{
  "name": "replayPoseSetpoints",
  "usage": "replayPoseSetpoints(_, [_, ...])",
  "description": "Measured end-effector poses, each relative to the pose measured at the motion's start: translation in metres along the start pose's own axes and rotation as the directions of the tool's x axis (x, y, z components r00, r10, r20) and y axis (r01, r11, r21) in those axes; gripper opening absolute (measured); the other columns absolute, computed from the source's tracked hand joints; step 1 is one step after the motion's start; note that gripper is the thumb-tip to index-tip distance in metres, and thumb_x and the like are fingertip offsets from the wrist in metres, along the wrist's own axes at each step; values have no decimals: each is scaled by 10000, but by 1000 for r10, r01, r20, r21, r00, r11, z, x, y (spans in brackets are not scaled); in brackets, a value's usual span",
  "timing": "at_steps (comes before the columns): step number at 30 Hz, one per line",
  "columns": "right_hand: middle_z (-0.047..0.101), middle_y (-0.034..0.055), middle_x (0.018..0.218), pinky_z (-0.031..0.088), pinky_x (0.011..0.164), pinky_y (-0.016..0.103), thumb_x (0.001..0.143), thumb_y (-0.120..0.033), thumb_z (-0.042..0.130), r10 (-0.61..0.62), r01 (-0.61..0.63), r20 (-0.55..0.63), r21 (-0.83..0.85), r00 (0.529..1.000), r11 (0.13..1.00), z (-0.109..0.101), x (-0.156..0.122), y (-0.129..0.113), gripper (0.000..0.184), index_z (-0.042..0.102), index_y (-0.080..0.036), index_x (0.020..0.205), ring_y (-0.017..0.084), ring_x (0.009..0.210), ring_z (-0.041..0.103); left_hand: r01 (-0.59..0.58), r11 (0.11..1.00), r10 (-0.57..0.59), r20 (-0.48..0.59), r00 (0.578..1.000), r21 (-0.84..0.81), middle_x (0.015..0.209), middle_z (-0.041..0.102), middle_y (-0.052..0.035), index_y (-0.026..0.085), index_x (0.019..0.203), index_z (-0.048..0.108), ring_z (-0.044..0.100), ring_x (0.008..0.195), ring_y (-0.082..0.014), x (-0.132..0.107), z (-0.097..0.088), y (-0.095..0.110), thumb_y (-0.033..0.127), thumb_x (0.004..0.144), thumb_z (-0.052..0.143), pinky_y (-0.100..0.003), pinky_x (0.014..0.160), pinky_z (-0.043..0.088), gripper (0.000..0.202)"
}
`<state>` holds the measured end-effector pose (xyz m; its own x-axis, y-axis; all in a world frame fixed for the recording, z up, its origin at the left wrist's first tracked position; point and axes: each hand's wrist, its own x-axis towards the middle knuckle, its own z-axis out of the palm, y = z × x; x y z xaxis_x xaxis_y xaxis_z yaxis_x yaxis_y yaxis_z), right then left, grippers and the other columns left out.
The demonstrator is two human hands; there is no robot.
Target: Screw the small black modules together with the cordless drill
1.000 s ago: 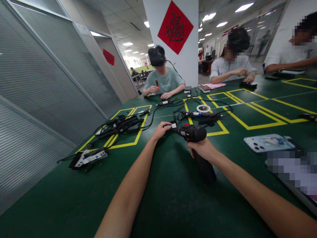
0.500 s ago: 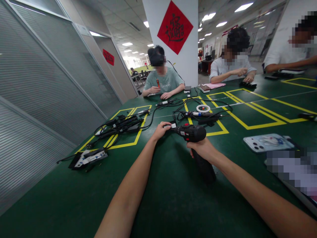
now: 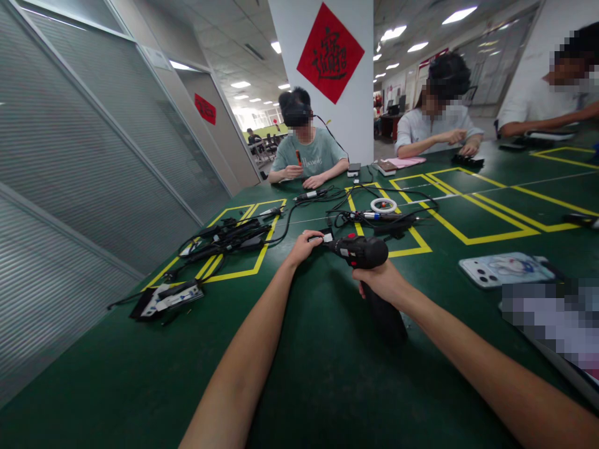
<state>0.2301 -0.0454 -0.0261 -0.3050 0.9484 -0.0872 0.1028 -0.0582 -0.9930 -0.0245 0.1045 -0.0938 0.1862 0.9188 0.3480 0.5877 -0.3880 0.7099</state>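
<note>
A black cordless drill [image 3: 364, 252] with a red button rests its battery base on the green table [image 3: 327, 374]. My right hand [image 3: 384, 280] is wrapped round the drill's handle. My left hand [image 3: 306, 243] pinches a small white and black part [image 3: 326, 237] held against the drill's tip. Both forearms reach forward over the table.
A tangle of black cables and tools [image 3: 229, 237] lies in a yellow-taped box at the left. A roll of white tape [image 3: 384, 204] and more tools sit beyond the drill. A phone [image 3: 505, 269] lies at the right. Three people sit at the far side.
Almost nothing has moved; the view shifts very slightly and both hands keep their hold.
</note>
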Motion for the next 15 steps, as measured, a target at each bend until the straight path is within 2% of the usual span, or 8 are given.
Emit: replayPoseSetpoints(15, [540, -15, 430, 429, 408, 241, 650, -192, 555, -7, 7, 0, -11, 1000, 1000, 0, 0, 2, 75, 516, -180, 587, 139, 397, 531, 10, 1000, -10, -1, 1000, 1, 1041, 641, -40, 225, 962, 687, 542, 1049, -217, 0, 0, 0, 323, 766, 572, -378, 997, 374, 247])
